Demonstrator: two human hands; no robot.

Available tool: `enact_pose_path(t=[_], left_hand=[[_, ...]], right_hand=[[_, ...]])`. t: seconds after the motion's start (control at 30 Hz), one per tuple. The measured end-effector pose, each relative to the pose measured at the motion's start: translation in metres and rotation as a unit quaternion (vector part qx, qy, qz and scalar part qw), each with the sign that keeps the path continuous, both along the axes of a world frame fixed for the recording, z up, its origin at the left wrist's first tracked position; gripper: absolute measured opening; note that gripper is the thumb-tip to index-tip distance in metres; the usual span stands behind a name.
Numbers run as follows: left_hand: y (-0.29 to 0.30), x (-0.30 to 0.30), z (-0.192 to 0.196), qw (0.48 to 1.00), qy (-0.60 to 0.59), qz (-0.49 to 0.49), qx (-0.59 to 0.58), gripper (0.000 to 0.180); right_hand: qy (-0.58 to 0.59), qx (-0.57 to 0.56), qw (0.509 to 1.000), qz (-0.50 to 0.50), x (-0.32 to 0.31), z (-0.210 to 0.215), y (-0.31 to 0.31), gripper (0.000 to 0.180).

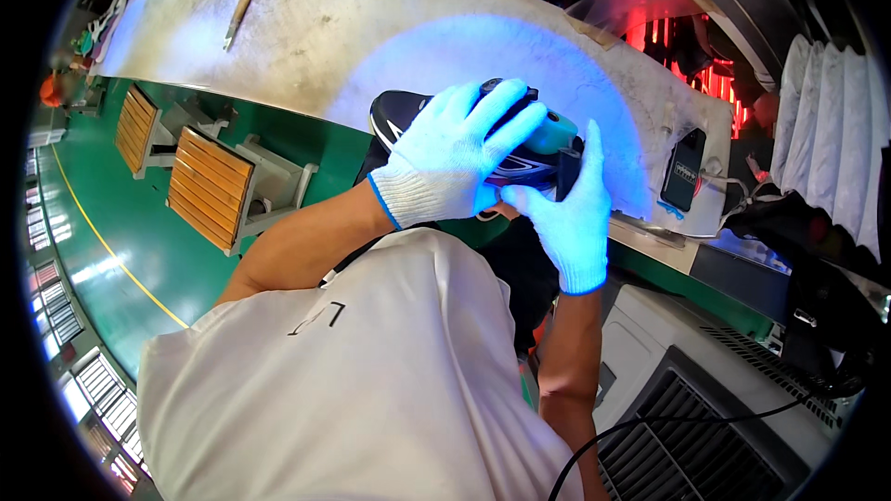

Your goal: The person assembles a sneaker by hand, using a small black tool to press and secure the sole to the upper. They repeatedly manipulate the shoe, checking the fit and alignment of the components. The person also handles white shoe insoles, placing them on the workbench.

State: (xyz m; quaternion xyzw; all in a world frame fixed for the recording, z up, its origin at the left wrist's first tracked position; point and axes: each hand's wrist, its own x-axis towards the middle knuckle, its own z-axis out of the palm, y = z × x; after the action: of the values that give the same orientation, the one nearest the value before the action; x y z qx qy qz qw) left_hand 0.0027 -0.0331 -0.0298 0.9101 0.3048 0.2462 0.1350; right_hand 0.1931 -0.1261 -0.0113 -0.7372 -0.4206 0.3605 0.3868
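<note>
A dark shoe (394,117) with white markings is held at the near edge of the worktable, its toe towards the left. Part of a teal shoe last (554,133) shows in its opening. My left hand (455,144), in a white knitted glove with a blue cuff edge, lies over the shoe with its fingers bent across the top. My right hand (571,218), gloved alike, grips the shoe's right end, thumb and fingers around a black upright part. Blue-white light falls on both gloves. The hands hide most of the shoe.
On the pale, curved-looking worktable (306,32) lie a wooden-handled tool (244,7) and a black phone (683,170). Red glowing heater bars (715,93) are beyond at right. Slatted wooden seats (210,187) stand at left. A grey machine (640,329) and a black cable (687,419) are low right.
</note>
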Motion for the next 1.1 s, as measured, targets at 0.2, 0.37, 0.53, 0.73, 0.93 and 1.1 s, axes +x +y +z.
enact_pose_path(t=[0.2, 0.37, 0.53, 0.73, 0.93, 1.1], left_hand=[[0.007, -0.002, 0.008, 0.999, 0.038, 0.0, -0.037, 0.107], [0.016, 0.001, 0.007, 0.999, 0.02, -0.007, -0.041, 0.109], [0.015, 0.003, -0.002, 0.999, 0.033, 0.003, -0.021, 0.097], [0.014, 0.004, -0.017, 0.999, -0.047, 0.007, 0.013, 0.065], [0.019, -0.001, -0.017, 0.999, -0.039, -0.016, 0.011, 0.069], [0.036, -0.02, 0.013, 0.995, 0.019, -0.092, -0.041, 0.094]], right_hand=[[0.374, 0.257, 0.846, -0.28, -0.001, -0.007, 0.006, 0.046], [0.241, 0.235, 0.916, -0.217, -0.018, -0.033, 0.039, 0.035], [0.192, 0.187, 0.933, -0.239, -0.029, -0.034, 0.056, 0.043], [0.124, 0.147, 0.947, -0.259, -0.039, -0.039, 0.053, 0.046], [0.018, 0.149, 0.957, -0.247, -0.067, -0.027, 0.06, 0.046], [0.031, 0.21, 0.96, -0.185, -0.054, -0.039, 0.066, 0.039]])
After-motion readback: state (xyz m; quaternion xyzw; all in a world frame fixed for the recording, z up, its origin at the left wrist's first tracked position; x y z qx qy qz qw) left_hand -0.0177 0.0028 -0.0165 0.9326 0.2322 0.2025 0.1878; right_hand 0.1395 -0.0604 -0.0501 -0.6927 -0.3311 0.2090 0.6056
